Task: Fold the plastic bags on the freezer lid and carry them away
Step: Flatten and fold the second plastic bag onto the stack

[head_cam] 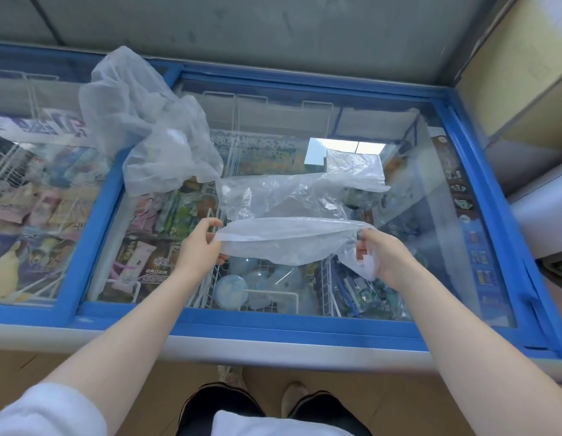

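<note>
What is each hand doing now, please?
Left hand: shut on the bag, left end.
Right hand: shut on the bag, right end.

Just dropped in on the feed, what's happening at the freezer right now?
A person stands at a chest freezer with a blue-framed glass lid, folding a clear plastic bag. The left hand pinches one end of its near edge and the right hand grips the other, the sheet stretched between them and partly doubled over. A second, crumpled bag sits unfolded on the lid, farther back and left. Nothing has been carried away yet.
</note>
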`<action>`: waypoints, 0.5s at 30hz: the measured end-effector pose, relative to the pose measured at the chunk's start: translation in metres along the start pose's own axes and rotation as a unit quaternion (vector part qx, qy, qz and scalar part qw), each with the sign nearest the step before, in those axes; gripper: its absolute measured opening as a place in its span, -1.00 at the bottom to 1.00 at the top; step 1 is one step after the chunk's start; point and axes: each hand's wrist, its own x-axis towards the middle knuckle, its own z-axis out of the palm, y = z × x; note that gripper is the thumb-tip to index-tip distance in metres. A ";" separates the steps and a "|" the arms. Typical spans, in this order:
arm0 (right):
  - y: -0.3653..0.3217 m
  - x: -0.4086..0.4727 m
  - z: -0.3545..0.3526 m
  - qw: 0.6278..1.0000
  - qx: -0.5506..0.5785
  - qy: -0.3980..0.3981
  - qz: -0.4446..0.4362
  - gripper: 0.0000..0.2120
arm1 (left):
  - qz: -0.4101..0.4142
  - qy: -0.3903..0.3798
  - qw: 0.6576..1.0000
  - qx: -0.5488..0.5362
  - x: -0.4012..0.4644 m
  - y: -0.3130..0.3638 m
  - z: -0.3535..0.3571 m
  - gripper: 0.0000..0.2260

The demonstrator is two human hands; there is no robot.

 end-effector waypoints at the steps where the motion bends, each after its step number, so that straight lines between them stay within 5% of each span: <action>1: 0.002 -0.003 -0.001 0.999 0.016 -0.028 -0.004 -0.93 | -0.004 -0.021 1.000 -0.006 -0.003 0.001 0.000 -0.80; 7: 0.004 -0.022 -0.023 0.972 0.203 -0.120 -0.008 -0.82 | -0.023 -0.131 0.941 -0.311 -0.015 -0.001 -0.001 -0.61; 10: 0.008 -0.027 -0.049 0.961 0.197 -0.192 -0.030 -0.64 | -0.082 -0.147 0.881 -0.443 -0.013 -0.012 -0.011 -0.54; 13: 0.013 -0.021 -0.063 0.959 0.150 -0.229 -0.067 -0.40 | -0.101 -0.159 0.864 -0.468 -0.012 -0.024 -0.014 -0.53; 15: 0.013 -0.022 -0.062 0.971 0.039 -0.223 -0.082 -0.51 | -0.107 -0.136 0.859 -0.481 -0.011 -0.031 -0.015 -0.53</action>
